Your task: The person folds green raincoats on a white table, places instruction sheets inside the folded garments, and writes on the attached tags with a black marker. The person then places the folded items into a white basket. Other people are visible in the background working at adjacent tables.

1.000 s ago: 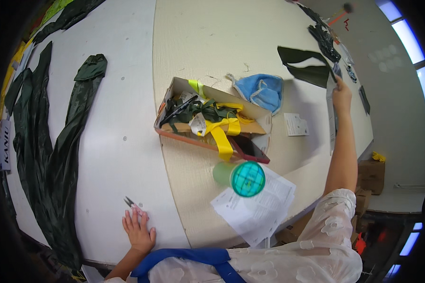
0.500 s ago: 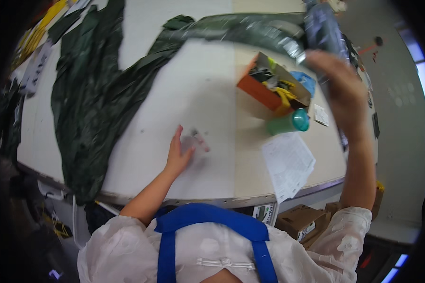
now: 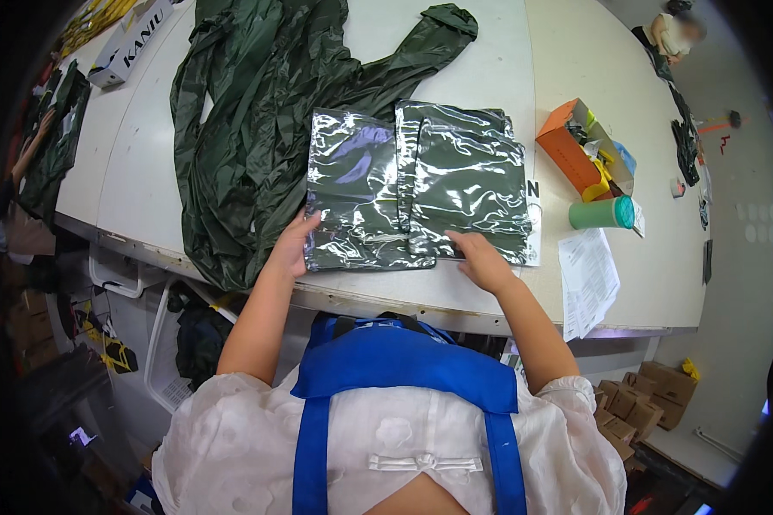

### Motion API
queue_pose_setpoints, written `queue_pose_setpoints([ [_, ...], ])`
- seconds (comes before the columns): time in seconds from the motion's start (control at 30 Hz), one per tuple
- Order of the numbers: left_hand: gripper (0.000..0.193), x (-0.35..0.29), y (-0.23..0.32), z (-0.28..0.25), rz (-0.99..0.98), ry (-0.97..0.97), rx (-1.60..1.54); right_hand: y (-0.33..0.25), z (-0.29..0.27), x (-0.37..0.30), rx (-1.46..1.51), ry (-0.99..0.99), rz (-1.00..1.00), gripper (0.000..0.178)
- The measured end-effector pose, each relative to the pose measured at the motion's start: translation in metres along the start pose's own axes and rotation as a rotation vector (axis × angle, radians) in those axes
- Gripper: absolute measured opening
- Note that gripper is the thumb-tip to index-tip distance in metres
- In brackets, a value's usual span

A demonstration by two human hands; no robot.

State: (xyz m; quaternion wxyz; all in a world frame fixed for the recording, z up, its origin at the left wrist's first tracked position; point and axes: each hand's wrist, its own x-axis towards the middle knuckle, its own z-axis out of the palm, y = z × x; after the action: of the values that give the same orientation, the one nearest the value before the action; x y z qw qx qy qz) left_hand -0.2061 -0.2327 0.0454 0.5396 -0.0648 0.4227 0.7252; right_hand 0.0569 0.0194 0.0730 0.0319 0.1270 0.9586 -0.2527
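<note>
Two side-by-side stacks of flat packages lie before me, dark green folded cloth in shiny clear plastic. At the outer edge of the left package [image 3: 352,184] is my left hand [image 3: 294,243], closed on it with the thumb on top; its other fingers are mostly hidden. Over the near edge of the right package [image 3: 468,184], my right hand [image 3: 487,264] rests with fingers stretched out and apart. Behind and left of the packages spreads a crumpled dark green garment [image 3: 240,129], partly overlapped by the left package.
To the right stand an orange box [image 3: 567,142] of small items and a green bottle [image 3: 599,214] lying on its side. Printed papers [image 3: 588,279] hang over the table's front edge. A white long box [image 3: 133,43] sits far left. Another person [image 3: 674,36] is at the far right.
My right hand has come down from the far right, and the plastic packages now lie in front of me. My left hand has moved from the bare tabletop to the left package.
</note>
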Motion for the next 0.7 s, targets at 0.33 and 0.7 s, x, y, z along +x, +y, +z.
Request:
queue_pose_setpoints([
  [0.33, 0.050, -0.007, -0.002, 0.014, -0.133, -0.039, -0.009, -0.018, 0.004, 0.016, -0.150, 0.315, 0.217, 0.078],
  [0.7, 0.072, -0.057, 0.019, 0.090, -0.001, -0.347, -0.039, -0.139, -0.005, 0.036, 0.598, 0.255, -0.055, 0.059],
])
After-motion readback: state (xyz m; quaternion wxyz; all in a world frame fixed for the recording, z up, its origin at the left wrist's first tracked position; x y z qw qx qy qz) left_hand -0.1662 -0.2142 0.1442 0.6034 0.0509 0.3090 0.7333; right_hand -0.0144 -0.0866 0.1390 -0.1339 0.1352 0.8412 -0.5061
